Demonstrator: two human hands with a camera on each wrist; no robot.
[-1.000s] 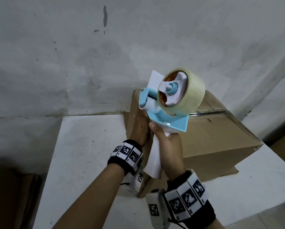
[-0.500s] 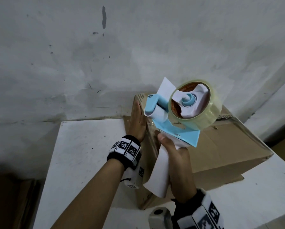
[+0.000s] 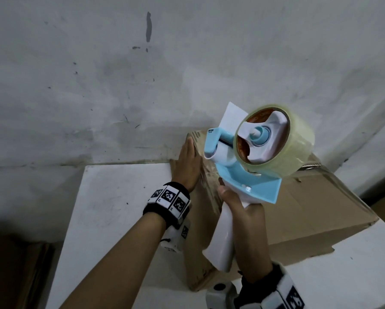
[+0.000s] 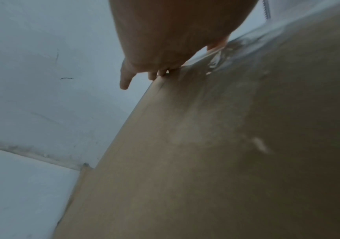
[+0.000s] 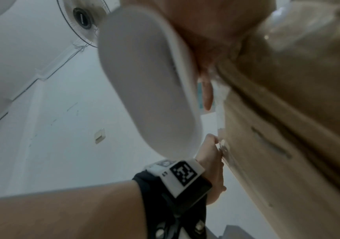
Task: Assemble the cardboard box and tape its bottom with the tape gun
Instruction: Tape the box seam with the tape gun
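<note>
A brown cardboard box stands on the white table, with clear tape along its top seam and down its left side. My left hand lies flat against that left side, fingers straight, near the top edge. My right hand grips the white handle of the blue and white tape gun. The gun is held above the box's near left corner, and its roll of clear tape faces me. A crinkled end of tape sits at the box edge by my left fingers.
A grey wall rises right behind the table and box. Flat brown cardboard lies on the floor at the lower left. The table's right part lies beyond the box. A wall fan shows high up in the right wrist view.
My right hand has carried the tape gun up and to the right, off the box's side. My left hand has slid up the left face toward the top edge.
</note>
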